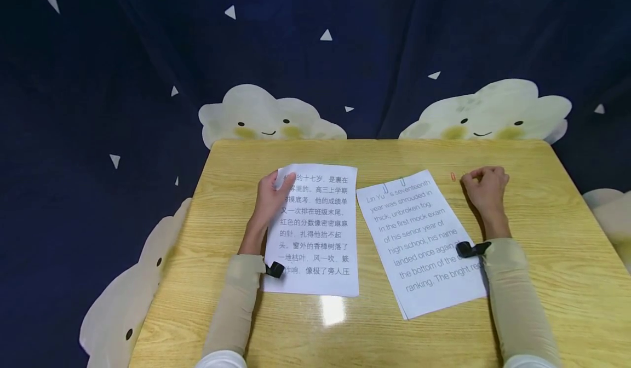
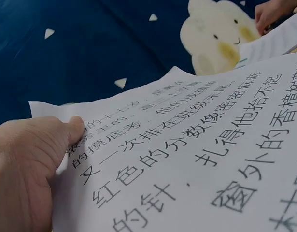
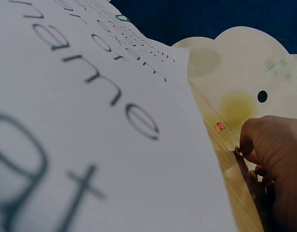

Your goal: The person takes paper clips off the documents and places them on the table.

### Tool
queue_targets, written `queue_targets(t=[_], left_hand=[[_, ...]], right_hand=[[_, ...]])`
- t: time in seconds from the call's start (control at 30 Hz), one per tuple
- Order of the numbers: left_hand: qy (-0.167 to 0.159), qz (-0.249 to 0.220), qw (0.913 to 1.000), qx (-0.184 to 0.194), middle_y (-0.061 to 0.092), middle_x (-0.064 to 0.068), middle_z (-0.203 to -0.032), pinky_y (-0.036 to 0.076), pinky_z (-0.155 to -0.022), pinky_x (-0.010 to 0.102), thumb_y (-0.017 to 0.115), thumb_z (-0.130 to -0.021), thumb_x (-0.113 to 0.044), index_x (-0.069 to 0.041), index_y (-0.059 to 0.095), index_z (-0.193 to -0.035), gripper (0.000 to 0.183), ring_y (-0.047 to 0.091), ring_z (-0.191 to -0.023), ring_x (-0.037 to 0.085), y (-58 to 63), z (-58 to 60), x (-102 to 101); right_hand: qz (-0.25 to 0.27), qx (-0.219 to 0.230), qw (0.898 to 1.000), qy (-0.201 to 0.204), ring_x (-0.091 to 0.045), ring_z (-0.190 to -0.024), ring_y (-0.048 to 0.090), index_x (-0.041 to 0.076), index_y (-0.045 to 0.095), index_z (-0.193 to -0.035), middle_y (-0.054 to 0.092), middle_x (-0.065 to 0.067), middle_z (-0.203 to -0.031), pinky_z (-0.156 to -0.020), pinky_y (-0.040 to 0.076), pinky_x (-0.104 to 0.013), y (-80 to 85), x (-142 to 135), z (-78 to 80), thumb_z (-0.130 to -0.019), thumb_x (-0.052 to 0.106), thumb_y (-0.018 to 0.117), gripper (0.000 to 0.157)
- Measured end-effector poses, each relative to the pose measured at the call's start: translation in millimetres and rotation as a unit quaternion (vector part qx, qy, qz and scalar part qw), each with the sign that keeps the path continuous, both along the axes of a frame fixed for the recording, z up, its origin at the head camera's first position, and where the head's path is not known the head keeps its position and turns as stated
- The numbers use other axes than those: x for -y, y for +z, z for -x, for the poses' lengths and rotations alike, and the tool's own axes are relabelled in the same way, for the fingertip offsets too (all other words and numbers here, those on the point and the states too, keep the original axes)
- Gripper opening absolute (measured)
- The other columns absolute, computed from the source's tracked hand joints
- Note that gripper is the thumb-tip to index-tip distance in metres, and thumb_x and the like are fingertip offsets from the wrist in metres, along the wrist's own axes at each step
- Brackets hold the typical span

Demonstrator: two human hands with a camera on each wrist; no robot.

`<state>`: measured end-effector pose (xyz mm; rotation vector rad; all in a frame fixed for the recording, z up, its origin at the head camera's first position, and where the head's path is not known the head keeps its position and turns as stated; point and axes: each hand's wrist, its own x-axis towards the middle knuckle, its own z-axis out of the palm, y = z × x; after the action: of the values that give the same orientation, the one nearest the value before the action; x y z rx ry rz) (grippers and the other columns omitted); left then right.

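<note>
My left hand [image 1: 272,197] grips the upper left edge of a sheet of paper [image 1: 317,231] printed with large Chinese characters, the thumb lying on top. In the left wrist view that sheet slants up from the thumb, its far edge slightly wavy. On the table's far right, my right hand [image 1: 487,190] has thumb and forefinger together on a small yellowish paper clip [image 3: 237,149], most of it hidden by the fingertips. A red paper clip [image 1: 453,176] lies just left of those fingers, beyond the corner of the English sheets.
English-printed sheets [image 1: 419,247] lie tilted between the hands, with two greenish paper clips [image 1: 402,182] on their top edge. My right forearm overlaps their lower right side. Behind the wooden table [image 1: 374,154] hangs a dark blue curtain [image 1: 305,83] with cloud shapes.
</note>
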<state>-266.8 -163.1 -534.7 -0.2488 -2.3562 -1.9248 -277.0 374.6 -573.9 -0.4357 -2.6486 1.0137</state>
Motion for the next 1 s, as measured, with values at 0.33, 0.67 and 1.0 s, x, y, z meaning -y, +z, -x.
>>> queue_targets(t=[0.33, 0.67, 1.0], left_hand=[[0.001, 0.079, 0.9962, 0.036, 0.070, 0.020, -0.097, 0.053, -0.078, 0.032, 0.060, -0.108, -0.023, -0.002, 0.067, -0.131, 0.032, 0.064, -0.084, 0.026, -8.5, 6.1, 24], [0.024, 0.125, 0.9891, 0.074, 0.071, 0.020, -0.111, 0.053, -0.097, 0.045, 0.064, -0.105, -0.017, -0.001, 0.066, -0.133, 0.032, 0.066, -0.103, 0.032, -16.6, 8.2, 24], [0.041, 0.152, 0.9858, 0.058, 0.061, 0.027, -0.129, 0.050, -0.101, 0.047, 0.062, -0.105, -0.008, -0.010, 0.040, -0.159, 0.059, 0.062, -0.114, 0.039, -20.2, 13.2, 29]], right_hand=[[-0.009, 0.001, 1.000, 0.000, -0.049, -0.129, 0.030, -0.013, 0.065, -0.109, 0.039, -0.033, -0.138, -0.103, 0.030, -0.061, -2.3, -1, -0.3, -0.099, 0.015, 0.055, 0.031], [-0.009, -0.004, 1.000, 0.003, -0.050, -0.129, 0.030, -0.013, 0.064, -0.110, 0.040, -0.034, -0.138, -0.104, 0.030, -0.061, -0.3, 2, -0.6, -0.099, 0.015, 0.054, 0.031], [-0.008, 0.005, 1.000, -0.003, -0.048, -0.131, 0.029, -0.012, 0.064, -0.112, 0.039, -0.033, -0.140, -0.105, 0.031, -0.061, -1.3, 1, -0.2, -0.100, 0.017, 0.053, 0.033]])
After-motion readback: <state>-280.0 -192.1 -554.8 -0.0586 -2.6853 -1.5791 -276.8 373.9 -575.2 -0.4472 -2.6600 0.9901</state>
